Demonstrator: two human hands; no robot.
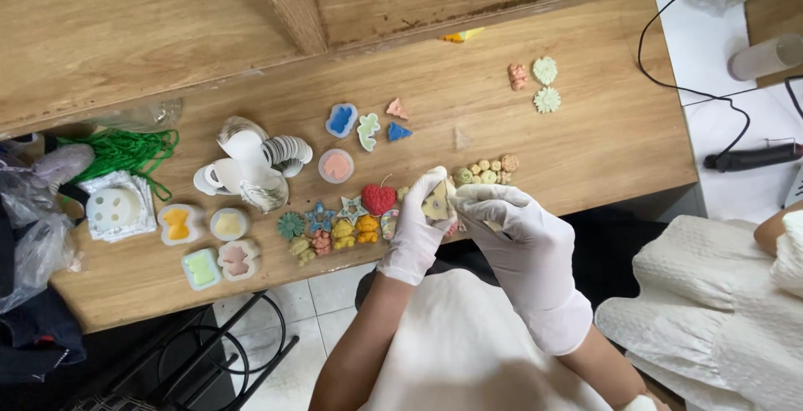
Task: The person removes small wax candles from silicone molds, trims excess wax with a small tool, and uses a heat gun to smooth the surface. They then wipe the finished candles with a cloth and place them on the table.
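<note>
Head view shows your left hand [416, 231] in a white glove, closed around a small triangular mould [437, 203] with a pale yellow piece in it, held just above the near edge of the wooden table [602, 127]. Your right hand [514, 231], also gloved, pinches at the right side of that mould with its fingertips, so both hands are gripping the same small thing. Just below and left of it lie a red heart shape [378, 199], star pieces [351, 208] and little yellow and orange figures [356, 230]; tiny round flowers [485, 170] sit just right of your fingers. As I judge it, the main risk is the piece cracking or losing a corner if you press the mould unevenly or pull too sharply. Since you hold it at the table's edge, a slip could drop it to the tiled floor [314, 319]. Your left wrist is also near the finished pieces and could knock them
</note>
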